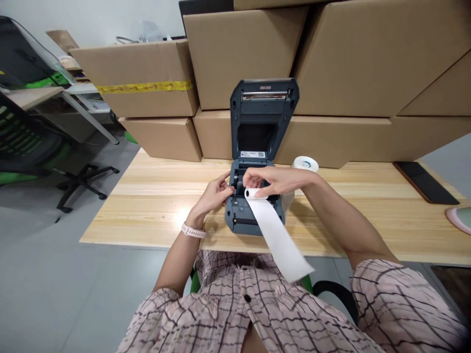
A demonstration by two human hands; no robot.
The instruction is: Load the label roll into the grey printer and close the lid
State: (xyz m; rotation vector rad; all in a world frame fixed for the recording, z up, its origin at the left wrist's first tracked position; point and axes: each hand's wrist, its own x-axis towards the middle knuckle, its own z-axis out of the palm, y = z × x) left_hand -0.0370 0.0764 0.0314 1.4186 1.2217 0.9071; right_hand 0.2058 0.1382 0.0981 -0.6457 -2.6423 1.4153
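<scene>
A dark grey label printer (235,227) stands on the wooden table with its lid (265,110) raised. My right hand (270,177) grips a small roll of white label paper (253,194) over the printer's inner bay. From the roll a long paper strip (277,235) hangs down past the table's front edge. My left hand (215,196) rests against the printer's left side, its fingers at the rim of the bay. Part of the bay is covered by my right hand and the roll.
Behind the printer are stacked cardboard boxes (243,54). A larger white roll (305,163) stands just right of the printer. A black phone (425,182) lies on the wooden table (147,211) at far right, near a pink-rimmed green object (459,218). An office chair (37,137) stands at left.
</scene>
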